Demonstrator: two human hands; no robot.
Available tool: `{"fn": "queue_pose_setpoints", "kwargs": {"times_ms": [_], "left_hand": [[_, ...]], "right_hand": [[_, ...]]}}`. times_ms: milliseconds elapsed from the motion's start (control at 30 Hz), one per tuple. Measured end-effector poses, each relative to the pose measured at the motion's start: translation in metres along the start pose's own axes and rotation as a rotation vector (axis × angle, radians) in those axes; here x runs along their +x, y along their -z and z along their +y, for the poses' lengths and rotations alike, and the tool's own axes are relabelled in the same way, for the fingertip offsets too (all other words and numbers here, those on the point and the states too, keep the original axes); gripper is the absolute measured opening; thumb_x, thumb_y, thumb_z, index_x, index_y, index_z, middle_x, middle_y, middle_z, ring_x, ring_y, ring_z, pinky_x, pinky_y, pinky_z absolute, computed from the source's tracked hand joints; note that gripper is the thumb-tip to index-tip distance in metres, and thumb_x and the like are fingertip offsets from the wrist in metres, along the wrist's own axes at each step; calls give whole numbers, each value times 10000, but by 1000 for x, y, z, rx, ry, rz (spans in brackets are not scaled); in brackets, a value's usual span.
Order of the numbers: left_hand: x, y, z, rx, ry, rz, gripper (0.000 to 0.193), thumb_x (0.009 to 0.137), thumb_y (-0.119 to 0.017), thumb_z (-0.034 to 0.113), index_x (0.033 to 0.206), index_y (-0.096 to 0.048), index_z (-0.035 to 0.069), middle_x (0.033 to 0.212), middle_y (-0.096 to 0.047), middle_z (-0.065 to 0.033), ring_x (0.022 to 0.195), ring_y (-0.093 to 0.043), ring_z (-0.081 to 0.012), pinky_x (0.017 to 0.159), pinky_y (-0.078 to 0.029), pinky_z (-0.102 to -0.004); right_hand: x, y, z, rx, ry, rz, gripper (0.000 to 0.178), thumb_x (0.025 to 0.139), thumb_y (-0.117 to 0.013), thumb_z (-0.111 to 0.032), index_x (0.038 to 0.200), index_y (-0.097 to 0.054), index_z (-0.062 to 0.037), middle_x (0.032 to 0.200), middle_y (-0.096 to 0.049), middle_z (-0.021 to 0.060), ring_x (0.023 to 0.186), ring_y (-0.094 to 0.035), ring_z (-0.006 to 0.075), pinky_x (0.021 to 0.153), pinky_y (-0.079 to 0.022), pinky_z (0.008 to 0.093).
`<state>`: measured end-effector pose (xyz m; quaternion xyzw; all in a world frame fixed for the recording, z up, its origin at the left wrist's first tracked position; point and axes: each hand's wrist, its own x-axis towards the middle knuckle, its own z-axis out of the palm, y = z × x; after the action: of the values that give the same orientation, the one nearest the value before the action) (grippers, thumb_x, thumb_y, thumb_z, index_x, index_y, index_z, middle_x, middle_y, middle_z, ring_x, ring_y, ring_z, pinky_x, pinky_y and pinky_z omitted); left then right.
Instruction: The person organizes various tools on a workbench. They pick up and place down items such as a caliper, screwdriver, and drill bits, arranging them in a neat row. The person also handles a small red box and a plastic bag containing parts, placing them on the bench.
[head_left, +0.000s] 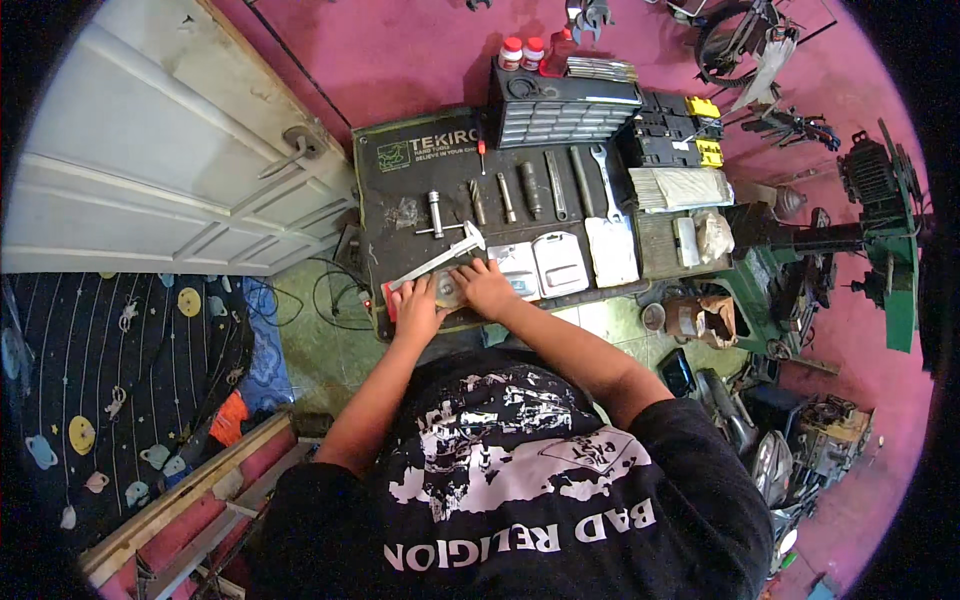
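On the dark mat at the near left of the bench, my left hand (pixel 417 310) lies with its fingers stretched out and apart. It touches the left side of a small flat pack (pixel 447 291), part clear and part yellowish. My right hand (pixel 484 289) rests spread on that pack's right side, and the hands cover some of it. A red-edged piece (pixel 390 300) shows beside my left fingers. Just beyond both hands lies a silver vernier caliper (pixel 435 262), slanting up to the right. White blister packs (pixel 560 265) lie right of my right hand.
Beyond the caliper stand a T-handle tool (pixel 436 214), a drill bit (pixel 478 203), a socket (pixel 530 190) and a wrench (pixel 606 185) in a row. A black drawer cabinet (pixel 570 110) stands at the back. A green machine (pixel 885 240) is at right, a white door (pixel 170 150) at left.
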<state>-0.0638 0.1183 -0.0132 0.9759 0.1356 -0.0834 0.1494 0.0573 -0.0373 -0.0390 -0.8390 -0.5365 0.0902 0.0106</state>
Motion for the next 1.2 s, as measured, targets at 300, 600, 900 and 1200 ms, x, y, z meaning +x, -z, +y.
{"fn": "queue_pose_setpoints", "kwargs": {"times_ms": [300, 600, 900, 1200], "left_hand": [[6, -7, -5, -59, -70, 8, 830, 709, -889, 277, 1457, -558, 140, 1406, -571, -35, 1226, -496, -304, 1033, -376, -496], [7, -6, -4, -58, -108, 0, 834, 708, -882, 244, 1462, -540, 141, 1400, -573, -40, 1216, -501, -305, 996, -387, -499], [10, 11, 10, -57, -119, 29, 725, 783, -830, 316, 1419, -564, 90, 1355, -573, -93, 1211, -500, -324, 999, -389, -496], [54, -4, 49, -57, -349, 55, 448, 827, -787, 305, 1209, -690, 91, 1145, -663, -83, 1159, -539, -310, 989, -394, -493]], "right_hand": [[-5, -4, -7, -30, -59, 1, 515, 929, -599, -266, 1413, -593, -90, 1270, -624, 46, 1187, -527, 246, 969, -421, 425], [-18, -13, -11, 9, -87, 113, 478, 945, -551, -225, 1389, -610, -60, 1219, -630, 54, 1161, -521, 243, 948, -419, 459], [-22, 19, 7, 161, -105, 90, 486, 889, -656, -272, 1352, -639, -124, 1208, -657, 49, 1158, -548, 261, 944, -418, 462], [-23, 13, 111, -32, -250, 29, 208, 860, -667, -259, 1041, -756, -208, 1063, -695, 2, 1096, -584, 239, 896, -418, 469]]}}
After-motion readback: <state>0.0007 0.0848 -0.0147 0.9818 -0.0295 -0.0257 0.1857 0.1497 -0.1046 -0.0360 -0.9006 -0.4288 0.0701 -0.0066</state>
